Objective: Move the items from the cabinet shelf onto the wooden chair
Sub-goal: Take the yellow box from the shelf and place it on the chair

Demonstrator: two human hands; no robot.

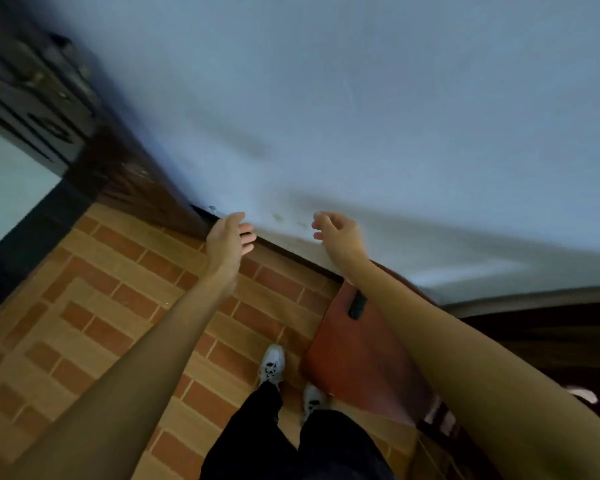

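The wooden chair (pixel 361 362) with a reddish-brown seat stands low at the right, partly under my right forearm. A small black item (pixel 356 304) lies on the seat's far edge. My left hand (pixel 227 239) and my right hand (pixel 338 233) are both stretched forward in the air with relaxed fingers, holding nothing, in front of a pale blue wall. The dark wooden cabinet (pixel 39 95) is at the upper left, blurred; its shelf contents cannot be made out.
The floor (pixel 118 289) has a brick-pattern covering. My legs in black trousers and white shoes (pixel 272 365) stand beside the chair. Dark furniture (pixel 551 341) sits at the right edge. A dark frame (pixel 21 237) runs along the left.
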